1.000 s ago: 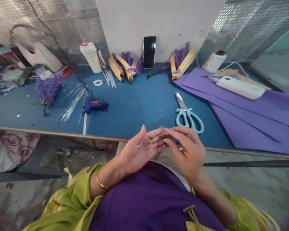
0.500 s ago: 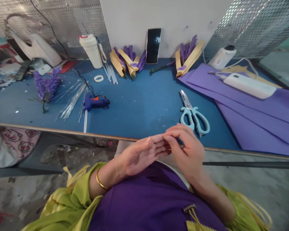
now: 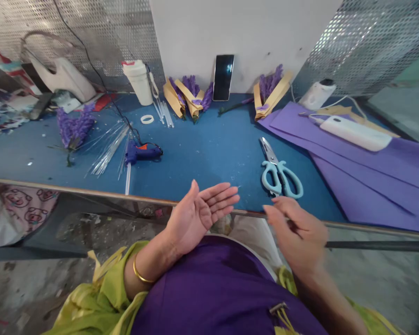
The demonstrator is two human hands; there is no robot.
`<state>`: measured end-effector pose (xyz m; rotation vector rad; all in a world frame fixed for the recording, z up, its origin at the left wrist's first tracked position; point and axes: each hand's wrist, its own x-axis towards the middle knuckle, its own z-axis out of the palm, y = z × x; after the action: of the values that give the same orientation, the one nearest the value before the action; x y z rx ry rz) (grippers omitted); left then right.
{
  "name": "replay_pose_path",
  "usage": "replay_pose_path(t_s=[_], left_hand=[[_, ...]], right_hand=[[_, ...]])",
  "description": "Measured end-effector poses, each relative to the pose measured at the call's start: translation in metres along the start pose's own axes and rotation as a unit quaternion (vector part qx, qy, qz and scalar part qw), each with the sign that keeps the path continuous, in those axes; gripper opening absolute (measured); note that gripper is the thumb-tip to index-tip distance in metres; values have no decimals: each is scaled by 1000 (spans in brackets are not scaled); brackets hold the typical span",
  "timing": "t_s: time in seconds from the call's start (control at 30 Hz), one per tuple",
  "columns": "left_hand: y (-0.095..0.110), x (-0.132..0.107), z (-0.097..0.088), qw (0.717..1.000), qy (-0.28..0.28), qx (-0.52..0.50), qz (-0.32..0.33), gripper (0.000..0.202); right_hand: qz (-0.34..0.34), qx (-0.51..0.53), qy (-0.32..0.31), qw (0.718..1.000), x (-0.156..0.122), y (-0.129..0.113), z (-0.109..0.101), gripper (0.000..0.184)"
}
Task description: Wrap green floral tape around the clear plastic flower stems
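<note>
My left hand (image 3: 199,215) is held palm up over my lap at the table's front edge (image 3: 91,191), fingers stretched out and nothing in it. My right hand (image 3: 298,228) hovers apart from it to the right, just below the teal-handled scissors (image 3: 279,171). It is blurred by motion, with thumb and forefinger pointing left; whether they pinch anything cannot be made out. A gold bangle (image 3: 139,274) is on my left wrist. Purple cloth (image 3: 216,288) covers my lap.
On the blue table (image 3: 202,153) lie a blue glue gun (image 3: 141,152), clear glue sticks (image 3: 106,149), purple foam sheets (image 3: 370,158), a white device (image 3: 356,132), a phone (image 3: 223,77) against the wall, a white bottle (image 3: 138,83), a tape ring (image 3: 147,119) and purple flower bundles (image 3: 73,128).
My hands were touching, the right fingers working at the left fingertips. Now the right hand has pulled away to the right and down, and the left palm lies open.
</note>
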<state>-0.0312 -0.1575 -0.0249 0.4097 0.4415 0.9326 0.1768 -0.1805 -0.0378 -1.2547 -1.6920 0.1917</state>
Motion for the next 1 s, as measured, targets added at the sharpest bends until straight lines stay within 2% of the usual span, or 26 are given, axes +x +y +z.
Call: replay_pose_path(t_s=[0.07, 0.13, 0.27, 0.33, 0.4, 0.47, 0.5, 0.53, 0.6, 0.67, 0.77, 0.8, 0.83, 0.9, 0.93, 0.97, 1.0], left_hand=[[4, -1, 4, 1000, -23, -20, 0, 71], [8, -3, 6, 999, -36, -18, 3, 74], [9, -4, 5, 999, -47, 8, 9, 75], [5, -2, 5, 999, -47, 16, 6, 72], [0, 1, 9, 999, -49, 18, -5, 70], [-4, 4, 13, 998, -59, 13, -33, 72], [-6, 6, 15, 996, -66, 6, -51, 75], [-8, 8, 17, 995, -73, -3, -67, 80], [-8, 14, 18, 993, -82, -24, -76, 87], [-7, 20, 17, 994, -86, -37, -52, 91], [-6, 24, 15, 995, -88, -33, -26, 91], [-5, 24, 15, 995, -90, -33, -28, 89], [-5, 22, 16, 994, -94, -38, -33, 88], [-3, 16, 19, 992, -108, -46, -39, 88], [-2, 13, 20, 991, -115, -48, -39, 90], [-1, 11, 21, 991, -119, -49, -36, 92], [-1, 9, 21, 991, -118, -51, -29, 92]], right_hand=[[-62, -22, -68, 996, 3, -3, 3, 5], [-96, -30, -91, 991, 4, -5, 3, 16], [-115, -34, -5, 993, 7, -8, 2, 14], [-110, -84, -3, 990, 10, -10, 3, 35], [-136, -138, -30, 981, 15, -13, 9, 65], [-190, -176, -71, 963, 19, -15, 20, 79], [-210, -188, -93, 955, 19, -16, 27, 81], [-223, -189, -142, 945, 19, -18, 34, 85], [-239, -158, -182, 941, 15, -22, 48, 93], [-287, -121, -216, 925, 9, -27, 57, 98], [-372, -99, -270, 882, 7, -30, 58, 93], [-365, -112, -270, 884, 9, -26, 54, 92], [-332, -135, -255, 898, 12, -21, 49, 91], [-217, -175, -179, 943, 22, -5, 36, 95], [-149, -175, -131, 964, 27, 4, 28, 89], [-87, -152, -79, 981, 31, 12, 20, 82], [-25, -107, -56, 992, 34, 17, 12, 75]])
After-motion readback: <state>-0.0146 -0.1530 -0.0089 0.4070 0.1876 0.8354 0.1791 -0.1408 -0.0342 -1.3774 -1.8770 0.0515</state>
